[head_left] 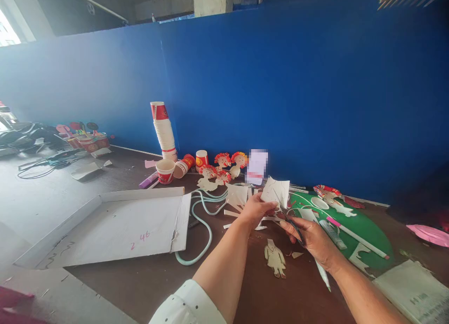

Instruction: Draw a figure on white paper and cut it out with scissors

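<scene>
Pinched in my left hand [257,209] is a piece of white paper [275,190] with a drawn outline on it. My right hand [310,235] grips a pair of scissors [293,224], whose blades reach up to the paper's lower part. Below my hands, a paper doll body [275,259] lies on the brown table. White paper strips and offcuts [238,196] are scattered behind and beside my left hand. A white pen [322,276] lies under my right forearm, partly hidden by it.
A shallow white box lid [140,226] lies at left, near a pale green cable [206,244]. Behind stand stacked paper cups [164,132] and several paper dolls with red hair [239,161]. A green board [368,230] holds a pink-and-white pen [361,240]. A blue partition [298,81] rises behind.
</scene>
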`<state>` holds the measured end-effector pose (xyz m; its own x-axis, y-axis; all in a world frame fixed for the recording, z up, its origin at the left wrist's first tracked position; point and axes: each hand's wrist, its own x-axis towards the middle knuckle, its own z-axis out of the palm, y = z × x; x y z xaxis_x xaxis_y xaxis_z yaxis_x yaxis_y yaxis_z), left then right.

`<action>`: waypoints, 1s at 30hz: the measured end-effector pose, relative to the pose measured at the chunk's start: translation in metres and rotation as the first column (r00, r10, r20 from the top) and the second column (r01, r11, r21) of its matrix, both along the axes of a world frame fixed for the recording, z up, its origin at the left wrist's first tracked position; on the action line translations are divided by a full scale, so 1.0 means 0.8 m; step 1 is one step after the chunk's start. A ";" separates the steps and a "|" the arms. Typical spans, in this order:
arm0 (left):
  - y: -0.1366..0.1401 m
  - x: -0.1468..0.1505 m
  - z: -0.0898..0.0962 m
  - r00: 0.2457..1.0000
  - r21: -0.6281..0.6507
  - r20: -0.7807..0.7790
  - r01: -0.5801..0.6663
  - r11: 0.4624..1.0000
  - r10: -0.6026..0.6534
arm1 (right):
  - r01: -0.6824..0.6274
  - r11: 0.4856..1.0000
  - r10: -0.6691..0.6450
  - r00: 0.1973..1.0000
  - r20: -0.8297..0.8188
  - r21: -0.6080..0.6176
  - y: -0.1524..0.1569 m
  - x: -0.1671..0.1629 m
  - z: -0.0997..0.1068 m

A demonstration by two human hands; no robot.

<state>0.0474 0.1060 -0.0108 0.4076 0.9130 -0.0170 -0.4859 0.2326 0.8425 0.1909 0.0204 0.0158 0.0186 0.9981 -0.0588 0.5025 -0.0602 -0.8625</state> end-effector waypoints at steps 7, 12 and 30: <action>0.000 0.000 0.001 1.000 -0.007 -0.006 0.002 1.000 -0.002 | 0.018 1.000 -0.019 0.999 -0.042 -0.025 0.000 0.000 -0.003; 0.000 0.000 0.001 1.000 -0.001 -0.010 0.002 1.000 -0.002 | 0.018 1.000 -0.020 0.998 -0.060 -0.024 0.000 -0.001 -0.002; -0.003 0.000 0.004 1.000 -0.014 0.007 -0.010 1.000 0.010 | 0.012 1.000 -0.014 0.998 -0.065 -0.026 0.006 0.004 -0.009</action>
<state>0.0470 0.1036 -0.0079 0.3987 0.9167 -0.0269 -0.4941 0.2394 0.8358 0.1945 0.0248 0.0085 0.0267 0.9960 -0.0857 0.4444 -0.0886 -0.8915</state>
